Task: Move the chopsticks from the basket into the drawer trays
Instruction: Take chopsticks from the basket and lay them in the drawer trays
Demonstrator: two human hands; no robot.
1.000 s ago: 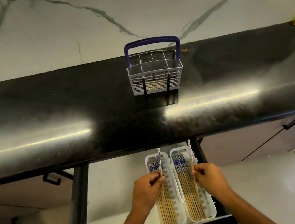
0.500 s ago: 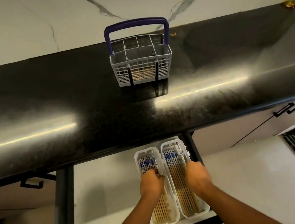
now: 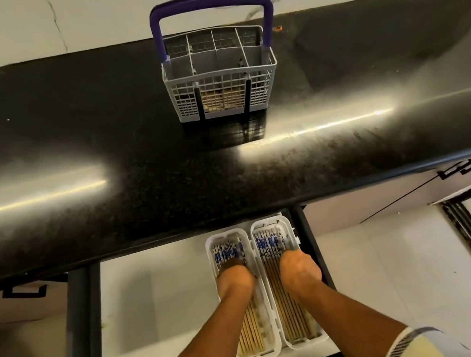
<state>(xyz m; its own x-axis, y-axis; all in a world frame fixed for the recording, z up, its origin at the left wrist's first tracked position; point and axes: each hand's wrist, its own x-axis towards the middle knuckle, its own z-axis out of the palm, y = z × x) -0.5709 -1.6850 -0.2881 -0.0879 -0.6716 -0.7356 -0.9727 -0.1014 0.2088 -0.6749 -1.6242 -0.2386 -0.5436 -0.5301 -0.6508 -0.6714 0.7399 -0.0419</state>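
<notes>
The grey plastic basket (image 3: 223, 93) with a purple handle stands on the black counter, and I see no chopsticks standing up in it. Below, in the open drawer (image 3: 155, 301), two white trays lie side by side. The left tray (image 3: 209, 246) and the right tray (image 3: 291, 226) both hold several bamboo chopsticks with blue-patterned tops (image 3: 227, 251). My left hand (image 3: 235, 281) is lowered into the left tray, knuckles up, on the chopsticks. In the right tray my right hand (image 3: 298, 270) rests the same way. Both hands' fingertips are hidden underneath.
The glossy black countertop (image 3: 81, 141) overhangs the back of the drawer. A white marble wall (image 3: 45, 20) rises behind the basket. Cabinet fronts with black handles (image 3: 468, 164) sit to the right, and a dark drawer side rail (image 3: 310, 243) runs beside the right tray.
One second ago each hand held a chopstick upright above its tray. Both hands have since dropped into the trays, and no chopsticks stick up above them.
</notes>
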